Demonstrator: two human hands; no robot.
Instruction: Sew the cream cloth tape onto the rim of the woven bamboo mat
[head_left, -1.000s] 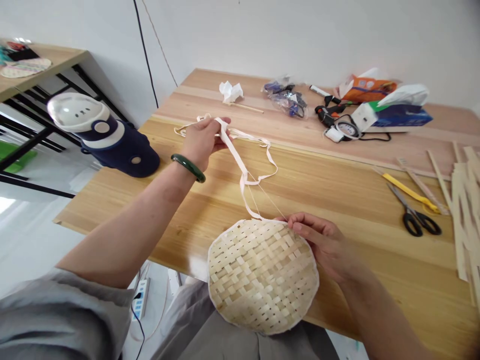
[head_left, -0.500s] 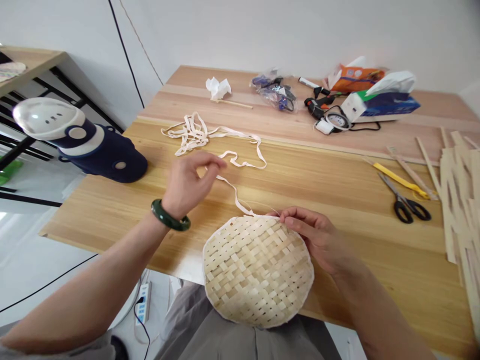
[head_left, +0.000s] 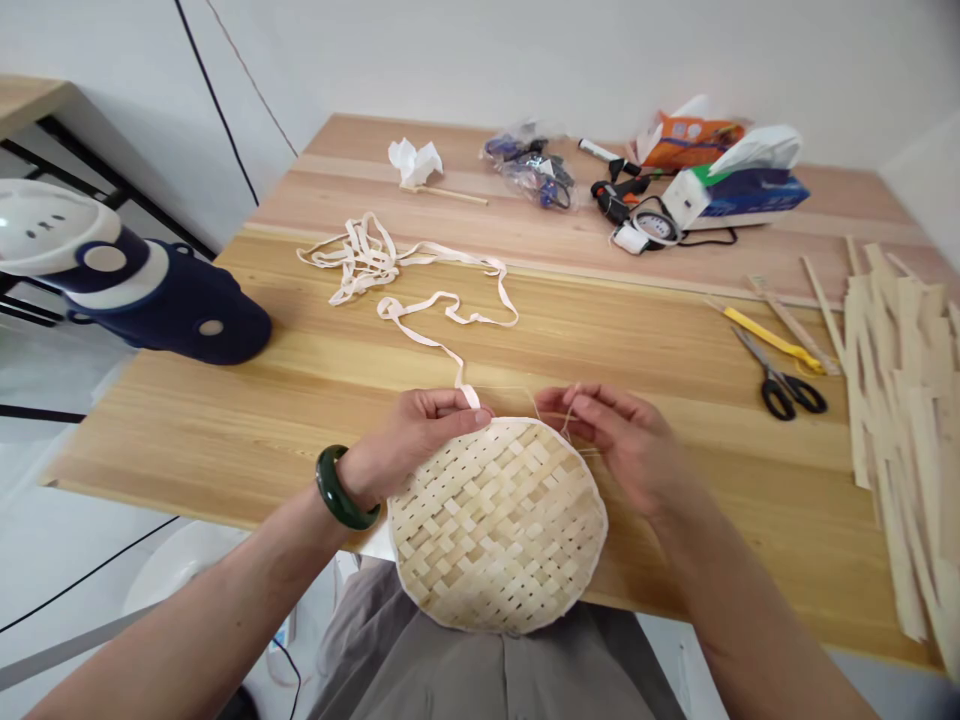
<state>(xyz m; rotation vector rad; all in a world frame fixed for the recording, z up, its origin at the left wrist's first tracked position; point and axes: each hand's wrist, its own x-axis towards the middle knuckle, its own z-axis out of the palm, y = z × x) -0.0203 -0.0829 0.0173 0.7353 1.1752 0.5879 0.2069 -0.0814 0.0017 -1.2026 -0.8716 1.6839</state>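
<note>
Pinching the strip (head_left: 463,378) at the woven disc (head_left: 499,530) rim with our left hand (head_left: 416,437) — right hand (head_left: 615,440) half-curled beside a thin thread (head_left: 551,412), hold on it unclear.

The left hand (head_left: 416,435) covers the spot where the cloth ribbon (head_left: 424,340) meets the rim of the woven bamboo disc (head_left: 499,525), and the right hand (head_left: 619,440) hides where the fine thread (head_left: 534,403) ends. The stack of bamboo strips (head_left: 900,400) runs off the right edge, and the contents of the plastic bag (head_left: 529,172) are too small to make out.
</note>
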